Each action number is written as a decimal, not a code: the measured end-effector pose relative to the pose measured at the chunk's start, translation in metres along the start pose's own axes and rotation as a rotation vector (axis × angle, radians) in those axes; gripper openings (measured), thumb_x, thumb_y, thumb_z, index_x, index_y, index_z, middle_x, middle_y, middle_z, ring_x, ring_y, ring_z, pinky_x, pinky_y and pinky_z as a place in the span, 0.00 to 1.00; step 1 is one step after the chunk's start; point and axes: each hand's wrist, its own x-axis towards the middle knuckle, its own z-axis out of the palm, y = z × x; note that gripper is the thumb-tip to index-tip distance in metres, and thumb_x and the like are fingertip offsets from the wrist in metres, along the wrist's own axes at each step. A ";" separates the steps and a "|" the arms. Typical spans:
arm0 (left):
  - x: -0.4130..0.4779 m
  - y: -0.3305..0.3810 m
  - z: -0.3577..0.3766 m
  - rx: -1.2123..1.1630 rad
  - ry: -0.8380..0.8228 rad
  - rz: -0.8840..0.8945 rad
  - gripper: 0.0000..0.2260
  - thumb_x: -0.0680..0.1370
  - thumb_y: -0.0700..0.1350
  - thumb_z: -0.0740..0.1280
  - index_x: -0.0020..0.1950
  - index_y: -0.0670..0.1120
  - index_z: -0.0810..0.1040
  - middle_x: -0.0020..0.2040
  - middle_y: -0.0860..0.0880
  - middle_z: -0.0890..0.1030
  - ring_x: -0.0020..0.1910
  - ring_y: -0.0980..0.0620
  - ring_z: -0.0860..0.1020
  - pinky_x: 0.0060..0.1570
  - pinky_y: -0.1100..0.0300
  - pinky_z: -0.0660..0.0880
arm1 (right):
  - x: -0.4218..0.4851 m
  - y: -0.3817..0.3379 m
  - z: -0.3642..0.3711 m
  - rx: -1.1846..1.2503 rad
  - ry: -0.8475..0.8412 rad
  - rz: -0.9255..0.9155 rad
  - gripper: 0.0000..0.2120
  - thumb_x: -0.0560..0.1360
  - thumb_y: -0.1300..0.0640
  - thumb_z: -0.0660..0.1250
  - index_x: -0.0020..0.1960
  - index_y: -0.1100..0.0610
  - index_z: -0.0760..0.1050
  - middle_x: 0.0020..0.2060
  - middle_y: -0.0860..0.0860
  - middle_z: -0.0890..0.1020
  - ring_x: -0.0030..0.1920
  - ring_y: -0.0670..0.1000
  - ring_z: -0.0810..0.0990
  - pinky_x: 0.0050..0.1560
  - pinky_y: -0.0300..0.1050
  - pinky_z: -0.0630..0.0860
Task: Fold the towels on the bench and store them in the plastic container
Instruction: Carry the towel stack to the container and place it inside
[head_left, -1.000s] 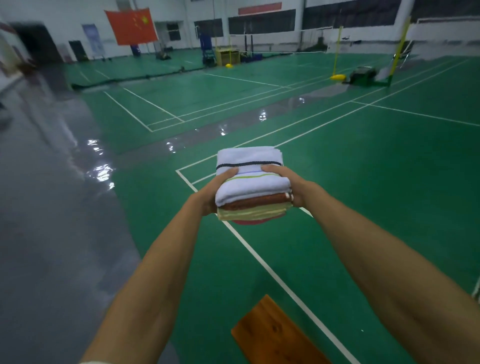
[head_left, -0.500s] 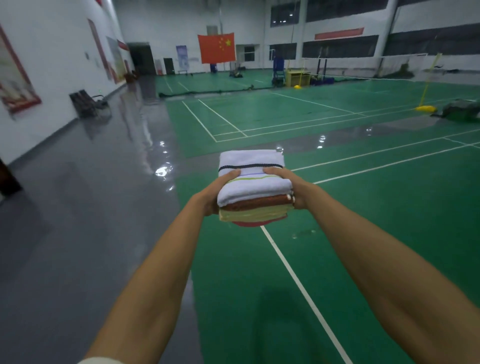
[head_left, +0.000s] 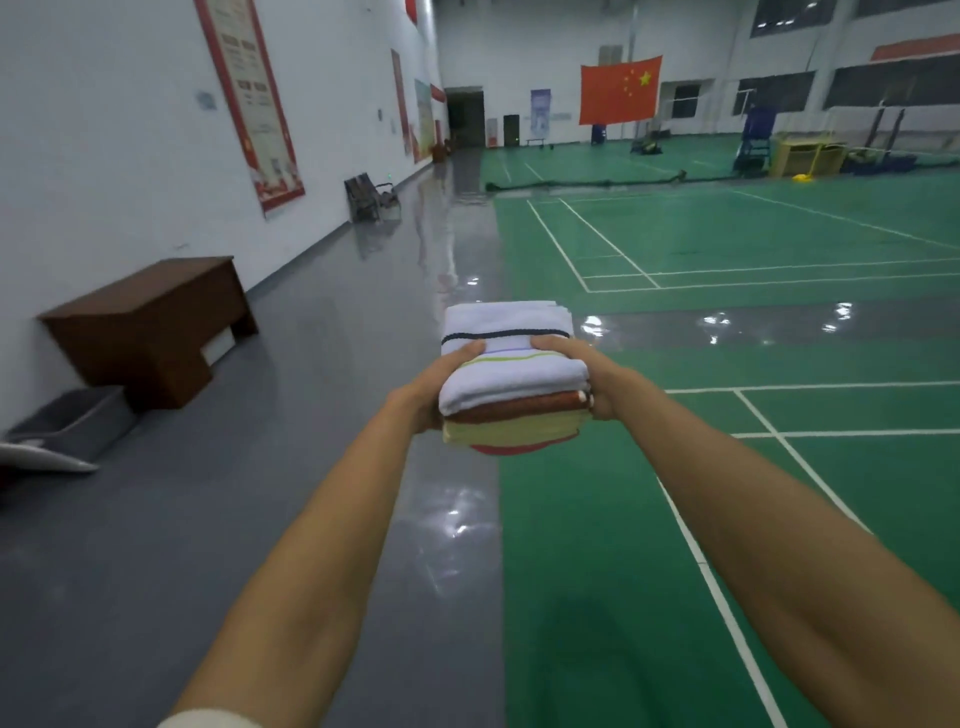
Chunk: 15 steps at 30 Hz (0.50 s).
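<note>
A stack of folded towels (head_left: 511, 364) hangs in the air in front of me, a white striped one on top, then brown, yellow and red ones below. My left hand (head_left: 434, 387) grips the stack's left side, thumb on top. My right hand (head_left: 582, 374) grips its right side the same way. A grey plastic container (head_left: 72, 426) sits on the floor at the far left by the wall, with a white lid (head_left: 41, 457) lying in front of it. The bench is out of view.
A brown wooden desk (head_left: 150, 322) stands against the left wall just behind the container. Grey shiny floor runs ahead along the wall; green badminton courts with white lines fill the right. Dark chairs (head_left: 371, 197) stand farther down the wall.
My view has swung to the left, away from the courts and the bench corner toward the wall. The desk and the grey container have come into view. Both hands keep their hold on the stack.
</note>
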 end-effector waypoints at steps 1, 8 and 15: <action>0.004 0.003 -0.017 -0.004 0.032 -0.004 0.25 0.78 0.65 0.66 0.64 0.47 0.80 0.52 0.42 0.86 0.46 0.46 0.86 0.47 0.54 0.80 | 0.020 -0.006 0.010 -0.006 -0.030 0.006 0.30 0.70 0.39 0.74 0.64 0.58 0.81 0.59 0.63 0.83 0.63 0.67 0.80 0.66 0.68 0.74; 0.052 0.016 -0.140 -0.048 0.227 -0.008 0.29 0.76 0.67 0.66 0.65 0.46 0.80 0.57 0.41 0.85 0.53 0.44 0.84 0.56 0.51 0.80 | 0.179 -0.040 0.081 -0.086 -0.236 0.034 0.36 0.61 0.36 0.79 0.63 0.55 0.83 0.61 0.60 0.83 0.57 0.64 0.81 0.60 0.57 0.77; 0.097 0.041 -0.270 -0.128 0.372 -0.003 0.30 0.77 0.68 0.65 0.67 0.46 0.79 0.59 0.42 0.85 0.54 0.44 0.84 0.53 0.53 0.80 | 0.323 -0.093 0.172 -0.149 -0.422 0.041 0.27 0.71 0.37 0.72 0.60 0.57 0.84 0.50 0.59 0.86 0.44 0.58 0.85 0.43 0.46 0.81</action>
